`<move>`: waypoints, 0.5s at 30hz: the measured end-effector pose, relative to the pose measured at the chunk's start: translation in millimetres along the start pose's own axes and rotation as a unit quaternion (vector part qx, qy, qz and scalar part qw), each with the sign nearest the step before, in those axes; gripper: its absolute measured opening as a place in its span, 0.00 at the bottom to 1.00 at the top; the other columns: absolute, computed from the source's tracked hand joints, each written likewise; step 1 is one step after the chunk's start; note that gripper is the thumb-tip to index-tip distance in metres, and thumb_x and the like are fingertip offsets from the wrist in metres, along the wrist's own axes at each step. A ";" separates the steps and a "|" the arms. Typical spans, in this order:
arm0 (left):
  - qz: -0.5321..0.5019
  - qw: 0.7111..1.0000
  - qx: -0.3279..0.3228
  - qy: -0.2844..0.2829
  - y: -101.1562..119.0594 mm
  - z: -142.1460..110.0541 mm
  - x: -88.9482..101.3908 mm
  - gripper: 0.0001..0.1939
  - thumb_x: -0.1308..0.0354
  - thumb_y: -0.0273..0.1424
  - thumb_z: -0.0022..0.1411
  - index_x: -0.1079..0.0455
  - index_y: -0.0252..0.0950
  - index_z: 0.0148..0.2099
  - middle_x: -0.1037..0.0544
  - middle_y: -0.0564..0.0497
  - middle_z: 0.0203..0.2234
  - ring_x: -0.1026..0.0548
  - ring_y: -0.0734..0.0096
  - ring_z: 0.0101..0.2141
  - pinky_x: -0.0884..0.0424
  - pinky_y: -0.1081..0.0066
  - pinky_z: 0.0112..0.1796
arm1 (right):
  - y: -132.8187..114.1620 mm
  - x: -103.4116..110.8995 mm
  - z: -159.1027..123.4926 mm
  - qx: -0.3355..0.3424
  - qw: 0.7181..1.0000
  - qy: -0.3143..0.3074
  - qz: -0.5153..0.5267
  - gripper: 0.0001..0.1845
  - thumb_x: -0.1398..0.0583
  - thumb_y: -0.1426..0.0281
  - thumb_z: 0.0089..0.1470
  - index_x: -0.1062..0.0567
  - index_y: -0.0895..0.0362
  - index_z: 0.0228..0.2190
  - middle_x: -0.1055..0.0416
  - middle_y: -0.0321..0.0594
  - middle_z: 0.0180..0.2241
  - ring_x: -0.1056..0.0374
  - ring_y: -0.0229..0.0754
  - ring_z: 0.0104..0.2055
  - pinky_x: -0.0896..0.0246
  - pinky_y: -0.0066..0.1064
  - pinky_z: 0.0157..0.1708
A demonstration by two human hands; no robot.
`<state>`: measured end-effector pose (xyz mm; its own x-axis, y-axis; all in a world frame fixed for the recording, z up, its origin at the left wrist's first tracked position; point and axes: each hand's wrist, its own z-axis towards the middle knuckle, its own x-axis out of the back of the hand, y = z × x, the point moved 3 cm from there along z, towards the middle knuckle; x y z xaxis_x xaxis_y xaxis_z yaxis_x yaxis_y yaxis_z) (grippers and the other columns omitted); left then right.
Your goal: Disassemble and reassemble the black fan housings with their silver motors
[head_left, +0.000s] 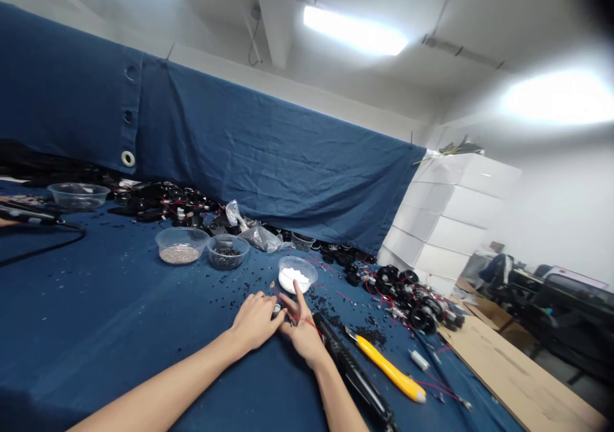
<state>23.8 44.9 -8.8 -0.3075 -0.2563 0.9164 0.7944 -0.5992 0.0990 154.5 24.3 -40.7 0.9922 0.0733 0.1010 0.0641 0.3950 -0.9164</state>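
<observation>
My left hand (258, 320) is closed, its fingertips pinching a small silver part (277, 308), mostly hidden by the fingers. Right beside it, my right hand (303, 335) meets the same part with thumb and fingers, while one finger sticks out toward a clear bowl of white pieces (297, 277). A thin red wire (301, 319) runs across my right hand. Along my right forearm lies a black electric screwdriver (357, 377). To its right is a cutter with a yellow handle (391, 369).
Clear bowls of beige bits (180, 254) and black screws (227, 257) stand to the left. Black parts with red wires (412, 297) are heaped at the right. A blue cloth (297, 163) hangs behind. Another person's hand (6, 221) with a black tool shows far left.
</observation>
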 end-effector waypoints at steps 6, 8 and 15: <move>-0.006 1.000 -0.002 0.001 -2.1 -0.3 -3.3 0.13 0.45 0.37 0.68 0.29 0.32 0.46 0.24 0.46 0.41 0.24 0.62 0.42 0.27 0.57 0.44 | -10.4 1.8 1.9 -0.085 0.971 -0.027 0.222 0.24 0.44 0.55 0.63 0.31 0.59 0.52 0.35 0.47 0.55 0.37 0.50 0.56 0.45 0.51 0.57; -0.007 1.000 -0.001 0.000 -2.5 0.3 -4.0 0.13 0.45 0.37 0.68 0.29 0.32 0.45 0.24 0.47 0.41 0.24 0.62 0.42 0.27 0.57 0.44 | -14.2 -0.3 1.3 -0.102 0.957 -0.035 0.271 0.25 0.45 0.53 0.63 0.29 0.59 0.50 0.33 0.47 0.53 0.36 0.49 0.54 0.44 0.50 0.56; -0.014 1.000 -0.008 0.000 -3.8 2.6 -6.6 0.12 0.44 0.36 0.68 0.29 0.32 0.46 0.24 0.46 0.42 0.25 0.62 0.43 0.27 0.57 0.44 | -19.1 -0.9 0.4 -0.128 0.921 -0.031 0.368 0.23 0.43 0.55 0.63 0.28 0.60 0.48 0.33 0.47 0.53 0.36 0.48 0.53 0.42 0.47 0.54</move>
<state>24.1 50.8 -14.2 -0.3288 -0.2389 0.9137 0.7775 -0.6176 0.1183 152.4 17.0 -23.1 0.7700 0.2896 -0.5685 -0.5912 -0.0113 -0.8065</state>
